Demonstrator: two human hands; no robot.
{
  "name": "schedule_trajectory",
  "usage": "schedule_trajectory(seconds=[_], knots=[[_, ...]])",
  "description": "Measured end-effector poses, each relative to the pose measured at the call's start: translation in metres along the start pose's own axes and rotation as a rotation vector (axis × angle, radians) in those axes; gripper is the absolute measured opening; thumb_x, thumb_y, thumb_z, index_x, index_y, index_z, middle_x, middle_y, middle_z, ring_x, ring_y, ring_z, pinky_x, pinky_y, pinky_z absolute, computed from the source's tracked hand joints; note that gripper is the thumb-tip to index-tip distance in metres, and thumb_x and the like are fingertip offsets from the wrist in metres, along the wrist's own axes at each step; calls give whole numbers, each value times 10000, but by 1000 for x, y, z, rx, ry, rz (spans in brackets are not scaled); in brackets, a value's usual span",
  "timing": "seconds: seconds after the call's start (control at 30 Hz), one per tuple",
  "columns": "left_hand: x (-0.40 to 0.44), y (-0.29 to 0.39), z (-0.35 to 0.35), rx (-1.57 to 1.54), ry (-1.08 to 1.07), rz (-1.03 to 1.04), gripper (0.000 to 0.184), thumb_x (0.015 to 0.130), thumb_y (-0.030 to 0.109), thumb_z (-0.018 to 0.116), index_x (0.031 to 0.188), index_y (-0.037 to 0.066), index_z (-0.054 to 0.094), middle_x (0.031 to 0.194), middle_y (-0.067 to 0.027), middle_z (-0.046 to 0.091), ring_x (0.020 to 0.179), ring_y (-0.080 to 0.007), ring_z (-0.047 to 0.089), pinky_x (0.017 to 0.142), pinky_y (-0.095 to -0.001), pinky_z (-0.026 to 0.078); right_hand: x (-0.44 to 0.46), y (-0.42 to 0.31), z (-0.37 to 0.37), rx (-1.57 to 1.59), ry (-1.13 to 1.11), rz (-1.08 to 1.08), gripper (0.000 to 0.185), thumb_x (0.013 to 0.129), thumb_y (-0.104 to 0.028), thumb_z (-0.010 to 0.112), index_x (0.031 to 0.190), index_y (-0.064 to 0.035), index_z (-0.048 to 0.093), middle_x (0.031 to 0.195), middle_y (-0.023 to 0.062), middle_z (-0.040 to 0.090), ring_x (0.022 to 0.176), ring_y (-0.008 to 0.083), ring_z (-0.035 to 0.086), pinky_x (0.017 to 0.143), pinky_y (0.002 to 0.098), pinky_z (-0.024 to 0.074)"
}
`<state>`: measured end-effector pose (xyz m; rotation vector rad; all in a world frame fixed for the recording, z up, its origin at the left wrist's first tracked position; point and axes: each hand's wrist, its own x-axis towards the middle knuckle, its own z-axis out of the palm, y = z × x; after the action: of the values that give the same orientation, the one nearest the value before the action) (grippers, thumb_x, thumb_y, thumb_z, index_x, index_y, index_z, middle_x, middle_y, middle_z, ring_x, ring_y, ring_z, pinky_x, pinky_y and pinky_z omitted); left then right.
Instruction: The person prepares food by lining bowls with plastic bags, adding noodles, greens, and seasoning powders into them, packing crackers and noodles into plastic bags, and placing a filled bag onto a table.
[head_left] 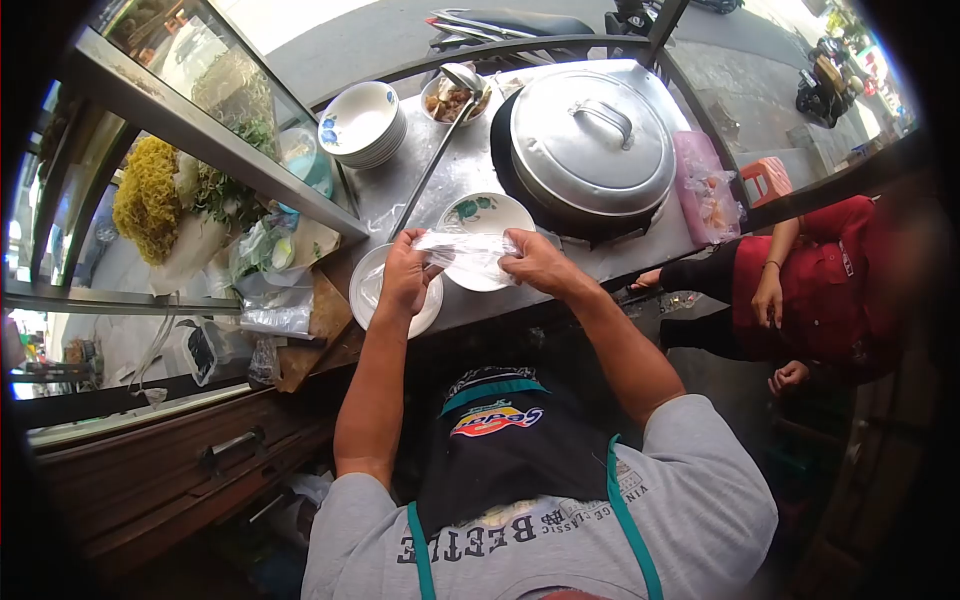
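Observation:
A crumpled clear plastic bag (465, 246) is stretched between my two hands. My left hand (405, 272) grips its left end, and my right hand (535, 262) grips its right end. Beneath the bag is a white plate with a green leaf pattern (485, 212). Another white plate (425, 316) lies below my left hand, near the counter's front edge. A long-handled ladle (437, 150) slants from a bowl of brown food pieces (450, 103) down towards my left hand.
A large lidded metal pot (585, 150) stands right, beside a pink plastic bag (705, 190). Stacked bowls (362, 125) are at the back left of the metal counter (400, 185). Yellow noodles (148, 200) and greens sit behind glass. A person in red (800, 280) is at the right.

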<state>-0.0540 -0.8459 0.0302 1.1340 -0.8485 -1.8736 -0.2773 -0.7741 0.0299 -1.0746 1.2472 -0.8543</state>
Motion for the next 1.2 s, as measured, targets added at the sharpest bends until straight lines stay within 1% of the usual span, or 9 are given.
schedule_trajectory(seconds=[0.07,0.23,0.4,0.53,0.7,0.8,0.93,1.07,1.2], knots=[[-8,9,1,-50,-238,-101,161,950,142,623,1002,55,499,814,-48,620,715,-135,647,672,-283,588,14,7,-8,-526,247,13,257,832,-168,672,1014,-7,587,956,188,669,863,346,653,805,438,509],[25,-13,5,592,21,46,211,931,169,584,936,-15,481,696,-107,585,485,-174,600,434,-314,529,2,-20,-1,-485,583,-463,226,799,-74,599,1004,-2,535,946,197,620,869,383,622,816,461,491],[41,-19,22,670,29,-55,199,934,165,566,891,-9,479,695,-140,599,491,-218,640,424,-346,516,19,-16,11,-641,100,-435,194,809,-3,528,992,-10,591,1031,206,625,904,389,631,830,455,497],[51,-23,18,1085,10,137,234,910,177,606,900,-35,509,737,-142,627,535,-216,658,443,-340,550,52,8,17,-942,51,-177,439,789,-131,690,1192,-40,542,1163,256,571,1018,421,630,891,483,522],[63,-34,13,1451,57,363,162,823,113,608,896,-32,621,827,-290,656,817,-492,632,774,-549,493,68,15,22,-1083,-62,-125,726,733,-231,804,1326,-44,430,1318,312,471,1069,458,616,917,493,528],[49,-14,15,1451,23,366,296,833,184,658,985,-63,593,934,-299,654,903,-455,641,805,-518,507,75,35,14,-1143,-24,-286,300,875,-129,525,1106,50,592,1124,308,583,977,453,642,876,495,530],[-11,17,-3,1082,65,590,459,832,254,722,1169,-29,591,974,-229,660,868,-367,659,780,-417,522,42,-54,26,-982,214,-427,144,898,-86,556,985,11,617,937,196,676,811,394,652,732,437,508],[-77,31,-60,674,28,394,296,916,178,649,1150,0,615,827,-90,655,687,-147,630,645,-293,515,43,-103,91,-718,319,-496,138,894,-51,586,1015,2,623,919,161,664,754,310,661,707,380,519],[-99,-16,-157,612,179,590,221,910,138,642,1068,-14,624,824,-88,649,716,-144,623,633,-296,505,49,-113,213,-684,-415,-562,233,900,-164,611,1099,-44,616,986,171,661,909,330,662,789,416,527]])
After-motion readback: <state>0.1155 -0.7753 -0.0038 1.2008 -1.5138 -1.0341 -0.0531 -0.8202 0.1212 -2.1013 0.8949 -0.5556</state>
